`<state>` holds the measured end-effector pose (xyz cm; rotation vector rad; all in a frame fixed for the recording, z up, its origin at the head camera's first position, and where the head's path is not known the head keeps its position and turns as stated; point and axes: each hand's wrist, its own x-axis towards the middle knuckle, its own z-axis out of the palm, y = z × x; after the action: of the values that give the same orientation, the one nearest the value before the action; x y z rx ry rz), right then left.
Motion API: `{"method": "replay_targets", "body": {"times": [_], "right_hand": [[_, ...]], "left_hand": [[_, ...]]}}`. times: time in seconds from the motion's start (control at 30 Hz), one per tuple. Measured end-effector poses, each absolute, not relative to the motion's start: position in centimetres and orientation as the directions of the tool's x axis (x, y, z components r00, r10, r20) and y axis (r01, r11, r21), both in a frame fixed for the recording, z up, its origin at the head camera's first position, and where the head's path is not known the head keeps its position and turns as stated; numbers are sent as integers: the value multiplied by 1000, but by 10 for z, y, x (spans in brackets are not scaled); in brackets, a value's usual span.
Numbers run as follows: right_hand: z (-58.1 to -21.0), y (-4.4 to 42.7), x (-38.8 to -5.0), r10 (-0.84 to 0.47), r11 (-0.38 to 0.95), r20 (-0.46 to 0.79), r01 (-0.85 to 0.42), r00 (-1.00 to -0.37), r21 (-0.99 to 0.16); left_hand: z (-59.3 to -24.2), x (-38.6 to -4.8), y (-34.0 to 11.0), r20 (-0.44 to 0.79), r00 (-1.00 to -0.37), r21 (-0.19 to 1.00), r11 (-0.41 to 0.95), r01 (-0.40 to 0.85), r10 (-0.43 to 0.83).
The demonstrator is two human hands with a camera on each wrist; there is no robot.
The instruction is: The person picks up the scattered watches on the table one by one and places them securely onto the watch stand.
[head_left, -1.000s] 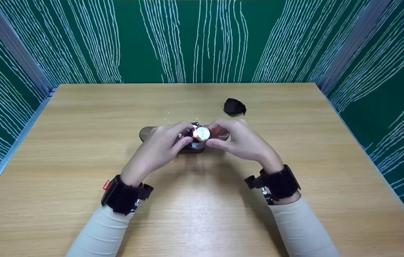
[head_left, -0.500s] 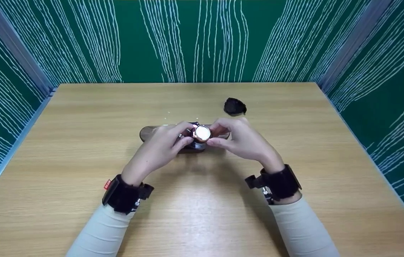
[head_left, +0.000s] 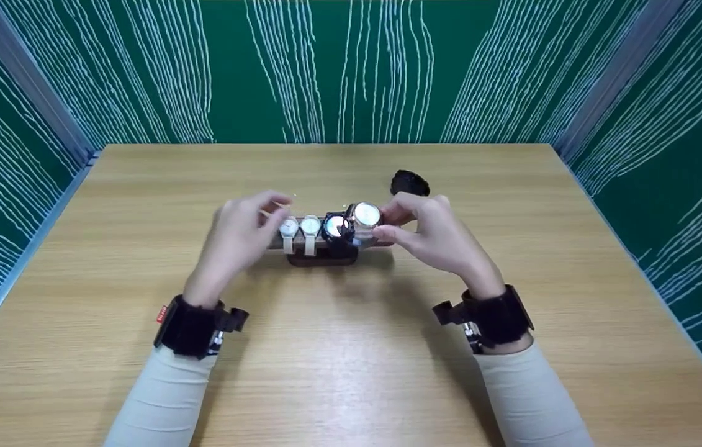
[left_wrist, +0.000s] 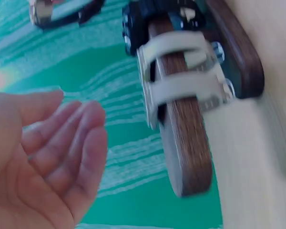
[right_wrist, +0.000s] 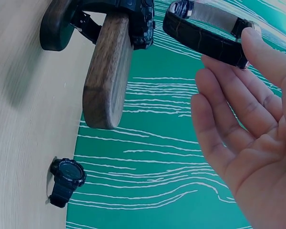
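Observation:
My right hand (head_left: 441, 236) pinches a watch (head_left: 367, 214) with a round, bright dial between thumb and fingers. In the right wrist view its dark leather strap (right_wrist: 205, 42) is a closed loop, clear of the wooden bar. My left hand (head_left: 229, 233) hangs left of the watch stand (head_left: 323, 261), holding nothing, its fingers loosely bent in the left wrist view. Two watches with pale straps, the left one (head_left: 288, 228) and its neighbour (head_left: 310, 226), sit round the stand's bar (left_wrist: 195, 152). Beside them is a black watch (head_left: 334, 227), partly overlapped by the held one.
Behind my right hand a second black watch (head_left: 409, 182) lies on the wooden table (head_left: 344, 372). Tiny white specks lie behind the stand. Green walls (head_left: 351, 74) with white wavy lines enclose the table at the back and sides.
My left hand has let go of the watch and moved left, uncovering the pale-strapped watches. My right hand has lifted the watch slightly up and to the right, off the stand.

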<state>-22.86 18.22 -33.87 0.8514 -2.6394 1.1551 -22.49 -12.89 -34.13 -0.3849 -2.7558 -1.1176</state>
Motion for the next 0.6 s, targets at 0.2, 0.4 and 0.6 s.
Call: {"method": "replay_targets", "body": {"times": [0.2, 0.4, 0.6], "right_hand": [[-338, 185, -231, -407, 528, 364, -541, -838, -655], [-338, 187, -232, -356, 551, 390, -527, -849, -647], [-339, 190, -234, -297, 596, 408, -501, -863, -628]], "left_hand": [[-351, -236, -156, 170, -984, 673, 722, 160, 60], [-361, -241, -173, 83, -996, 625, 777, 74, 28], [-370, -246, -176, -63, -996, 622, 783, 7, 59]]}}
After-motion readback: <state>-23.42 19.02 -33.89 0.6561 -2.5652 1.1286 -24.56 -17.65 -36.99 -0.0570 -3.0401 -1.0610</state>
